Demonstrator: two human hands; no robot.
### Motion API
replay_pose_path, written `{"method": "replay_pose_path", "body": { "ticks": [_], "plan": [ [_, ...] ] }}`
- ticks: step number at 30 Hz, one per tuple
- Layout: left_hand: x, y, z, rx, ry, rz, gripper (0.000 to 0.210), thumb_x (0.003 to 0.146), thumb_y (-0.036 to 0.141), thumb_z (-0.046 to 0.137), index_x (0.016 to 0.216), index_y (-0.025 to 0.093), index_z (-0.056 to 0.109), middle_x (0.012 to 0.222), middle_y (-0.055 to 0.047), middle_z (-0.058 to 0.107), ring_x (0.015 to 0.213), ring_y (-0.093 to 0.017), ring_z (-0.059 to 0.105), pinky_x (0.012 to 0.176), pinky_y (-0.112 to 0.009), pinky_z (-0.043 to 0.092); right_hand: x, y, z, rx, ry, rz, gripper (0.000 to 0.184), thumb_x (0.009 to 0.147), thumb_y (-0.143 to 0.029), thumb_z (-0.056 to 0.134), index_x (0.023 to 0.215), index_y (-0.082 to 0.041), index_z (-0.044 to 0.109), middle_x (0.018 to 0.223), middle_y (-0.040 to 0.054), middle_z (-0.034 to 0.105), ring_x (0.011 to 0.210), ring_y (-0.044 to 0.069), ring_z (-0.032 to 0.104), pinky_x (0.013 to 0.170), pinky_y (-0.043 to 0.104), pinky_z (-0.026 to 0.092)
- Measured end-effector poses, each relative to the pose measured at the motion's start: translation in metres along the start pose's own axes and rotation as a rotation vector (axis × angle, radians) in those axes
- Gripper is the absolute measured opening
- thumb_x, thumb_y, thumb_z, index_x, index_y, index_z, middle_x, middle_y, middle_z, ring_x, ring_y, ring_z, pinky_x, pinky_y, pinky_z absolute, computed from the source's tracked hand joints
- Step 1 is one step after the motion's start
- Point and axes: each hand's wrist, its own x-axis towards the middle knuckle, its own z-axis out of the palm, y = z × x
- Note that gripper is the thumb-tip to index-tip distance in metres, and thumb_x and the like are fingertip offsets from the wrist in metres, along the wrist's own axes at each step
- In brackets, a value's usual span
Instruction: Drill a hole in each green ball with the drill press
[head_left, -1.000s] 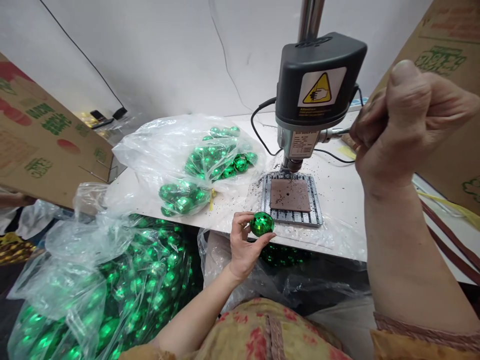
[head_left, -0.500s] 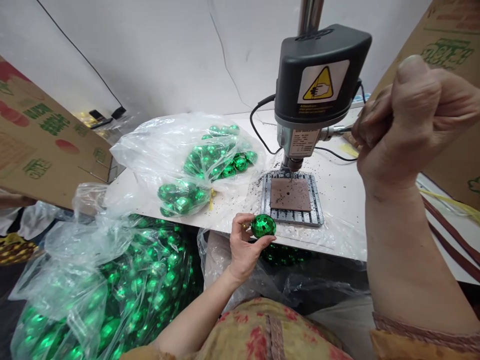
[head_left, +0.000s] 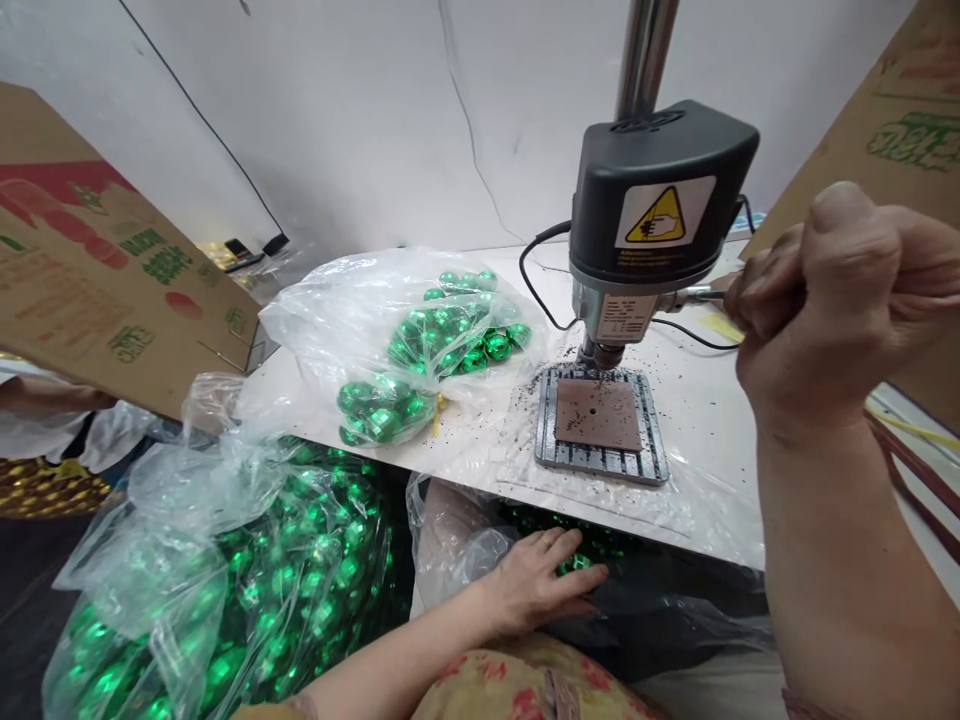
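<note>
The right hand (head_left: 832, 300) is a closed fist wrapped around the thin metal lever (head_left: 701, 294) that sticks out from the side of the drill press (head_left: 660, 215). The press has a rounded, matte black plastic hood with a yellow triangular warning label, and it rides on a polished steel column (head_left: 645, 50). Its bit stands just above a flat brown square pad (head_left: 598, 414) with a small hole, laid on a ribbed grey metal plate (head_left: 600, 462). Dark shavings speckle the white table (head_left: 690, 400) around the plate.

The left hand (head_left: 544, 585) lies palm down below the table edge, fingers spread and flat, gripping nothing. It rests on a crinkled clear bag (head_left: 465, 540) in the lap, fingertips touching shiny green faceted balls (head_left: 574, 562) that glint beneath them.

On the table left of the press sits another thin clear plastic bag (head_left: 360, 320), bunched and glossy, holding a heap of the same mirrored green spheres. A third, larger sack (head_left: 217, 580) of them slumps below the table at the left. Printed brown cardboard (head_left: 97, 280) leans at the far left, and another sheet stands behind the right hand. A black cable (head_left: 540, 290) curves over the table behind the press.
</note>
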Motion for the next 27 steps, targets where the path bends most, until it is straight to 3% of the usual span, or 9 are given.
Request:
{"method": "replay_pose_path", "body": {
  "ticks": [4, 6, 8, 11, 14, 19, 23, 25, 27],
  "plan": [
    [0.028, -0.051, -0.018, 0.056, 0.351, -0.173, 0.025, 0.093, 0.030, 0.066, 0.115, 0.021, 0.066, 0.107, -0.011, 0.071, 0.088, -0.020, 0.073, 0.069, -0.030, 0.063, 0.000, 0.000, -0.002, 0.043, -0.017, 0.006, 0.040, 0.083, -0.023, 0.060, 0.045, -0.021, 0.047, 0.039, -0.0052, 0.035, 0.036, 0.008, 0.034, 0.043, 0.031, 0.020],
    [0.055, -0.095, -0.033, 0.090, 0.381, -0.380, 0.020, 0.096, 0.023, 0.057, 0.112, 0.022, 0.069, 0.100, -0.009, 0.071, 0.089, -0.020, 0.071, 0.076, -0.031, 0.060, 0.000, 0.000, -0.003, 0.026, -0.022, 0.014, 0.039, 0.083, -0.022, 0.060, 0.045, -0.021, 0.049, 0.039, -0.0056, 0.035, 0.037, 0.007, 0.034, 0.044, 0.031, 0.021],
    [0.085, -0.142, -0.046, 0.112, 0.325, -0.612, 0.023, 0.097, 0.021, 0.051, 0.109, 0.020, 0.070, 0.100, -0.010, 0.069, 0.095, -0.023, 0.069, 0.083, -0.035, 0.057, -0.001, -0.002, -0.003, 0.016, -0.030, 0.025, 0.039, 0.084, -0.021, 0.059, 0.045, -0.020, 0.050, 0.040, -0.0057, 0.036, 0.037, 0.007, 0.034, 0.044, 0.031, 0.021],
    [0.128, -0.199, -0.057, 0.187, 0.039, -0.996, 0.032, 0.097, 0.018, 0.046, 0.120, 0.015, 0.068, 0.119, -0.018, 0.066, 0.115, -0.029, 0.063, 0.099, -0.040, 0.049, -0.002, -0.003, -0.003, 0.017, -0.039, 0.031, 0.040, 0.084, -0.021, 0.058, 0.045, -0.019, 0.047, 0.040, -0.0062, 0.035, 0.038, 0.005, 0.034, 0.044, 0.030, 0.020],
    [0.157, -0.229, -0.055, 0.165, -0.086, -1.092, 0.029, 0.093, 0.023, 0.057, 0.119, 0.015, 0.069, 0.123, -0.020, 0.066, 0.121, -0.034, 0.061, 0.101, -0.042, 0.047, -0.002, -0.004, -0.002, 0.012, -0.027, 0.033, 0.039, 0.083, -0.018, 0.057, 0.045, -0.019, 0.046, 0.040, -0.0068, 0.034, 0.038, 0.004, 0.033, 0.044, 0.029, 0.021],
    [0.175, -0.240, -0.049, 0.078, -0.148, -1.122, 0.029, 0.076, 0.022, 0.077, 0.104, 0.016, 0.072, 0.110, -0.018, 0.072, 0.117, -0.037, 0.063, 0.098, -0.043, 0.048, -0.002, -0.003, -0.003, 0.024, -0.029, 0.029, 0.038, 0.082, -0.018, 0.058, 0.045, -0.019, 0.050, 0.040, -0.0070, 0.037, 0.037, 0.004, 0.034, 0.044, 0.028, 0.024],
    [0.162, -0.226, -0.065, -0.034, -0.132, -1.100, 0.039, 0.079, 0.027, 0.072, 0.116, 0.016, 0.070, 0.089, -0.011, 0.073, 0.095, -0.029, 0.070, 0.084, -0.036, 0.053, -0.002, -0.003, -0.003, 0.021, -0.025, 0.018, 0.037, 0.083, -0.018, 0.059, 0.047, -0.019, 0.052, 0.041, -0.0074, 0.040, 0.037, 0.004, 0.035, 0.043, 0.028, 0.024],
    [0.149, -0.208, -0.074, -0.236, -0.006, -1.084, 0.042, 0.083, 0.035, 0.067, 0.120, 0.015, 0.067, 0.080, -0.006, 0.070, 0.078, -0.022, 0.069, 0.072, -0.031, 0.055, -0.003, -0.004, -0.003, 0.026, -0.032, 0.016, 0.037, 0.084, -0.018, 0.059, 0.047, -0.019, 0.053, 0.041, -0.0077, 0.040, 0.037, 0.004, 0.035, 0.043, 0.027, 0.025],
    [0.136, -0.185, -0.076, -0.589, 0.217, -1.057, 0.044, 0.082, 0.041, 0.068, 0.117, 0.016, 0.066, 0.081, -0.004, 0.068, 0.073, -0.017, 0.066, 0.066, -0.029, 0.055, -0.003, -0.003, -0.003, 0.044, -0.038, 0.011, 0.037, 0.084, -0.018, 0.059, 0.047, -0.019, 0.054, 0.040, -0.0079, 0.039, 0.038, 0.004, 0.035, 0.043, 0.026, 0.025]
  ]
}}
